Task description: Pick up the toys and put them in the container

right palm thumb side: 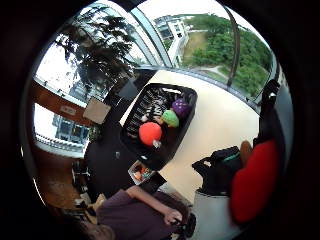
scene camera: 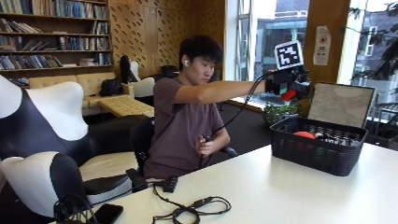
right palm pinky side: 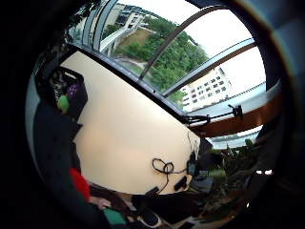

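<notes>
**Red toy held high over the basket: bring it down before letting go**

You sat at the pale table (scene camera: pixel 292 186) with your gloved right hand (scene camera: pixel 287 86) raised well above the black slatted plastic basket (scene camera: pixel 317 149). Your fingers were curled round a small red rounded toy (scene camera: pixel 288 95), which showed just below them in the outside view and sat close against the palm in the thumb-side view (right palm thumb side: pixel 252 180). Your bare hand (scene camera: pixel 208 144) rested near your waist and touched none of the toys.

Under your fingers, and well apart from them, the basket already held a round red-orange toy (right palm thumb side: pixel 150 133), a green toy (right palm thumb side: pixel 170 118) and a purple toy (right palm thumb side: pixel 180 107), the three lying side by side along its floor. No other toy showed on the table, so this red one was probably the last.

To do this step well, you needed to lower the hand first, not release from up there: a rounded toy dropped from that height could bounce off the others or the rim and roll across the table. The better line was straight down over the bare stretch of basket floor beside the red-orange toy, fingertips passing inside the rim, then uncurling the fingers only once the toy was low among the walls. The cable lying on the table (scene camera: pixel 199 207) was far from your fingers and no concern.
</notes>
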`<state>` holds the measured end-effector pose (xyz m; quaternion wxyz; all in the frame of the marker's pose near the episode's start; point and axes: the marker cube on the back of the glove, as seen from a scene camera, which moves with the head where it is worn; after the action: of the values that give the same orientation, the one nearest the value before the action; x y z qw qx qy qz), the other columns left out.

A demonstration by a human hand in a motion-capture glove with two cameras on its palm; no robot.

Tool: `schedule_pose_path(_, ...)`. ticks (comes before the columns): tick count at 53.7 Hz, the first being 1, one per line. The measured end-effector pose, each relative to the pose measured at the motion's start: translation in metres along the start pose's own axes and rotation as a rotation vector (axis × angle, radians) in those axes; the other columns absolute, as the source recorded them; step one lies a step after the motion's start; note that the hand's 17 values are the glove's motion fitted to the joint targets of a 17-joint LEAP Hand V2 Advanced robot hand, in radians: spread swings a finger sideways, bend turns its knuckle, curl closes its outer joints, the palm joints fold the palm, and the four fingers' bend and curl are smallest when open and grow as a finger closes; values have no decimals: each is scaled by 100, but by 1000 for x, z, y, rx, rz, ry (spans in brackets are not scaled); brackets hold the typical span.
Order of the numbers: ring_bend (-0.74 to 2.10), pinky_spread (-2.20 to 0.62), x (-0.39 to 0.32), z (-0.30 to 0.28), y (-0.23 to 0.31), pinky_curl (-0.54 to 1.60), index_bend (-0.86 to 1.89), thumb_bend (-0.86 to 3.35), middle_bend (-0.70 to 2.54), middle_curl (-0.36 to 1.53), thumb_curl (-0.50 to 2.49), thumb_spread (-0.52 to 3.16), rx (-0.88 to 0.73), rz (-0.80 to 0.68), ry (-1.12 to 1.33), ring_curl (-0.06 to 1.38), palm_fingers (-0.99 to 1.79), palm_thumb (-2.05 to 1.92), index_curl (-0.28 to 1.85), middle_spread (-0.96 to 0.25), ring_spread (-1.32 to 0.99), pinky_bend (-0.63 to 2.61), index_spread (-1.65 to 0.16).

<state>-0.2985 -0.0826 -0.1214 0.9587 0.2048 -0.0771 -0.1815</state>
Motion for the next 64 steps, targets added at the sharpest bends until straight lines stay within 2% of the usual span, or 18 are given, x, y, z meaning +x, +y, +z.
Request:
schedule_pose_path(3,131,-38,-21,4,-10,49,103,15,127,70,93,39,-7,-33,-1,66,110,59,98,-18,-35,99,-26)
schedule_pose_path(13,132,-39,-112,30,-45,50,103,15,127,72,100,34,-41,8,0,67,110,58,101,-17,-35,99,-24)
schedule_pose_path(18,133,-39,-160,45,-52,51,102,15,127,73,103,32,-69,-144,-71,67,109,58,103,-17,-35,100,-24)
schedule_pose_path(21,133,-39,-170,57,-61,51,102,15,126,74,105,31,-83,-3,2,67,109,58,104,-17,-35,100,-24)
schedule_pose_path(22,133,-39,-176,60,-62,51,102,15,126,74,106,31,-87,-7,5,67,109,57,104,-17,-35,100,-24)
schedule_pose_path(26,132,-39,-205,70,-58,51,100,15,124,74,108,30,-115,-250,-75,67,107,57,104,-17,-35,100,-24)
schedule_pose_path(31,130,-39,-201,86,-54,51,95,13,119,74,110,32,-226,-311,-47,66,102,54,104,-17,-35,101,-24)
schedule_pose_path(34,127,-38,-201,97,-51,52,85,10,111,73,110,36,-350,-308,-45,66,87,51,104,-19,-35,105,-25)
schedule_pose_path(37,125,-36,-200,108,-48,56,46,2,85,66,105,60,-467,-304,-49,66,24,36,99,-21,-33,121,-24)
schedule_pose_path(38,126,-35,-200,110,-47,59,41,1,80,65,103,66,-494,-302,-50,67,14,34,98,-21,-32,125,-24)
schedule_pose_path(39,116,-29,-199,112,-46,59,33,-3,67,61,99,73,-515,-300,-50,65,-21,28,94,-19,-28,125,-24)
schedule_pose_path(40,111,-25,-198,114,-45,59,27,-4,60,59,97,79,-528,-300,-52,64,-32,24,90,-18,-25,126,-24)
schedule_pose_path(41,104,-23,-196,115,-44,57,23,-5,54,56,94,83,-535,-300,-56,61,-34,21,86,-17,-22,126,-25)
schedule_pose_path(42,113,-26,-194,116,-44,55,21,0,61,57,94,88,-535,-301,-65,62,2,25,83,-19,-27,124,-26)
schedule_pose_path(43,92,-19,-192,117,-43,53,12,-8,44,50,89,92,-532,-301,-76,53,-43,13,76,-15,-20,124,-25)
schedule_pose_path(55,63,-3,-183,112,-41,43,7,-4,16,40,63,122,-478,-267,-111,39,-29,-4,51,-8,-6,107,-23)
schedule_pose_path(60,58,-1,-179,109,-45,40,8,-3,15,38,56,128,-448,-127,-38,37,-26,-4,45,-7,-3,100,-22)
schedule_pose_path(64,55,1,-172,98,-38,39,9,-3,14,36,51,131,-424,-269,-127,36,-23,-4,42,-7,-2,97,-22)
